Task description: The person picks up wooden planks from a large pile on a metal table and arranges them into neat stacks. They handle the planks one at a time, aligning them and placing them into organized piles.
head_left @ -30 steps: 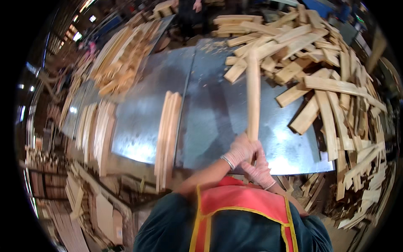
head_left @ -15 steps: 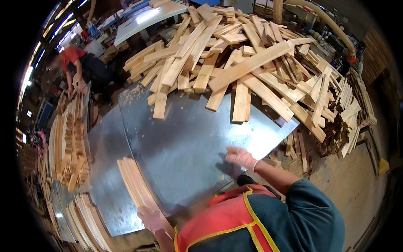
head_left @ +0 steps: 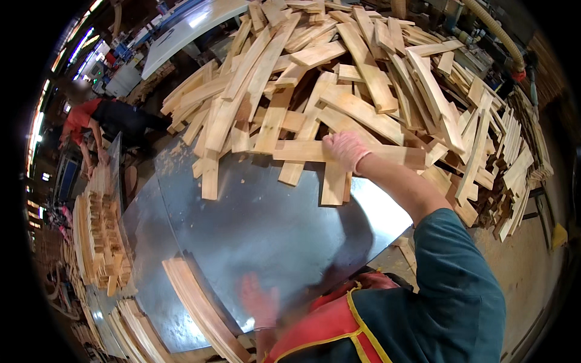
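My right hand [head_left: 346, 152], in a pale glove, is closed round a wooden board [head_left: 298, 151] lying crosswise at the front of a large heap of boards [head_left: 311, 54]. Its fingers grip the upper edge near the middle. Blurred by motion, my gloved left hand [head_left: 259, 300] is over the near part of the metal tabletop [head_left: 230, 224]. The fingers look stretched out, and nothing shows in them. Left of this hand lies a row of boards [head_left: 196, 302] set side by side along the table's near left part.
Far left, another person in a red top [head_left: 82, 121] bends over a long stack of boards [head_left: 100, 227]. More boards [head_left: 140, 330] stand at the lower left. A white-topped table [head_left: 181, 36] is behind the heap; a ribbed hose [head_left: 493, 30] hangs at the back right.
My right hand has reached forward from the near table to the heap and gripped a board. My left hand has let go of the row of boards and moved right.
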The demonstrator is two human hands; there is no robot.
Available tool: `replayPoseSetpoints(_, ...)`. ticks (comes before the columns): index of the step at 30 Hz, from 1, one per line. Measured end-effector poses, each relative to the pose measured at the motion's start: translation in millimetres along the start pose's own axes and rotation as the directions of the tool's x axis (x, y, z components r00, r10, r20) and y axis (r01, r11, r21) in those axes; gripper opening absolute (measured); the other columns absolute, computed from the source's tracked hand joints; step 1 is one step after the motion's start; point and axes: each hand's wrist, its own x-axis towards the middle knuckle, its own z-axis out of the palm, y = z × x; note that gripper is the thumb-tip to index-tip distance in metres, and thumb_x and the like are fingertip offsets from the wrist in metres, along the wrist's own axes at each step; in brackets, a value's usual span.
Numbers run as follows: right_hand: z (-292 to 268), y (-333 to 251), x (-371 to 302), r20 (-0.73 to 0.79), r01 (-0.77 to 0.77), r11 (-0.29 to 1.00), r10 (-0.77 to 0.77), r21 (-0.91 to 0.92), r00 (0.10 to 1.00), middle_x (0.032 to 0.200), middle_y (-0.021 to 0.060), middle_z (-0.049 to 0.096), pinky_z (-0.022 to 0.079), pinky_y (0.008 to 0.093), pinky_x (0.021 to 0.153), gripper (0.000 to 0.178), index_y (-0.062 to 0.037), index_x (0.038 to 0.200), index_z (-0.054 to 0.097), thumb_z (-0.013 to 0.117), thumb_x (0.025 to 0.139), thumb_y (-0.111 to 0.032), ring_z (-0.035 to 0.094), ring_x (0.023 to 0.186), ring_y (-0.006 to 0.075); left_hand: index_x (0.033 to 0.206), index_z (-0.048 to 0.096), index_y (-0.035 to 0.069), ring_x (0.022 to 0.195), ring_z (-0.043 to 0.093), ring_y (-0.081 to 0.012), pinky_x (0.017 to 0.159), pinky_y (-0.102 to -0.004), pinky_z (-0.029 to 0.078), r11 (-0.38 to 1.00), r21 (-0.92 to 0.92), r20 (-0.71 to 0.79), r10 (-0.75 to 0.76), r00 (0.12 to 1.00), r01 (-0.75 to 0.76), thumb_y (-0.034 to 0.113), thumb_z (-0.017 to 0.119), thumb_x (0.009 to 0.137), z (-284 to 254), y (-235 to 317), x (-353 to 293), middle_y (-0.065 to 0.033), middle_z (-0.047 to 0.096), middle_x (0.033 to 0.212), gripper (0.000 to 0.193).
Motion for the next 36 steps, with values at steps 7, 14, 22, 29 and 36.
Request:
replayPoseSetpoints(7, -12.8, -97.7, -81.7, 0.146, -0.024, 0.528, -0.19, 0.849, 0.971, 0.127, 0.0296, 0.067, 0.053, 0.0439, 0.102, 0.1, -0.0003, 0.154, 0.041, 0.08, 0.072, -0.043, 0.065, 0.119, 0.0424, 0.149, 0.048, -0.001, 0.135, 0.055, -0.0389, 0.115, -0.0462, 0.044, 0.708, -0.707, 0.153, 0.162, 0.975, -0.007, 0.03, 0.081, 0.081, 1.4, 112.0, 18.7, -0.0259, 0.055, 0.146, 0.082)
replayPoseSetpoints(14, -46.0, -207.4, -149.3, -0.024, 0.133, 0.314, -0.327, 0.94, 0.945, 0.156, 0.0286, 0.048, 0.039, 0.0389, 0.121, 0.098, -0.0067, 0.164, 0.031, 0.082, 0.087, -0.04, 0.048, 0.146, 0.0358, 0.12, 0.061, 0.001, 0.083, 0.068, -0.022, 0.076, -0.0382, 0.059, -0.203, -0.947, 0.283, -0.173, 0.943, 0.247, 0.013, 0.071, 0.091, 8.3, 45.5, 44.6, -0.0084, 0.068, 0.099, 0.033)
replayPoseSetpoints(22, -228.7, -71.7, -267.5, -0.816, 0.816, -0.01, -0.032, 0.578, 0.577, 0.15, 0.0158, 0.057, 0.045, 0.0441, 0.116, 0.072, -0.0033, 0.16, 0.039, 0.072, 0.098, -0.017, 0.056, 0.137, 0.0263, 0.153, 0.047, 0.004, 0.136, 0.056, -0.0378, 0.109, -0.0433, 0.05, 0.864, 0.17, -0.063, -0.471, 0.88, 0.474, 0.018, 0.064, 0.089, 16.0, -183.6, -80.3, -0.0249, 0.055, 0.148, 0.067)
replayPoseSetpoints(29, -343.6, -12.3, -408.0, -0.951, 0.782, 0.6, -0.108, 0.168, 0.288, 0.151, 0.0162, 0.055, 0.045, 0.0439, 0.116, 0.078, -0.0031, 0.161, 0.038, 0.075, 0.095, -0.019, 0.056, 0.137, 0.0267, 0.162, 0.034, 0.009, 0.15, 0.039, -0.0351, 0.124, -0.0459, 0.033, 0.824, 0.203, -0.198, -0.494, 0.847, 0.528, 0.019, 0.065, 0.088, -22.8, -162.1, -91.9, -0.0175, 0.04, 0.164, 0.081)
replayPoseSetpoints(36, -407.7, 5.2, -522.2, -0.96, 0.466, 0.855, 0.115, 0.227, 0.255, 0.153, 0.0166, 0.054, 0.045, 0.0437, 0.115, 0.083, -0.003, 0.161, 0.037, 0.078, 0.092, -0.021, 0.056, 0.137, 0.0271, 0.151, 0.056, 0.006, 0.118, 0.064, -0.0417, 0.107, -0.0564, 0.048, 0.748, 0.663, -0.431, 0.345, 0.834, 0.033, 0.037, 0.038, 0.105, -51.8, -42.5, -77.8, -0.0283, 0.064, 0.136, 0.058)
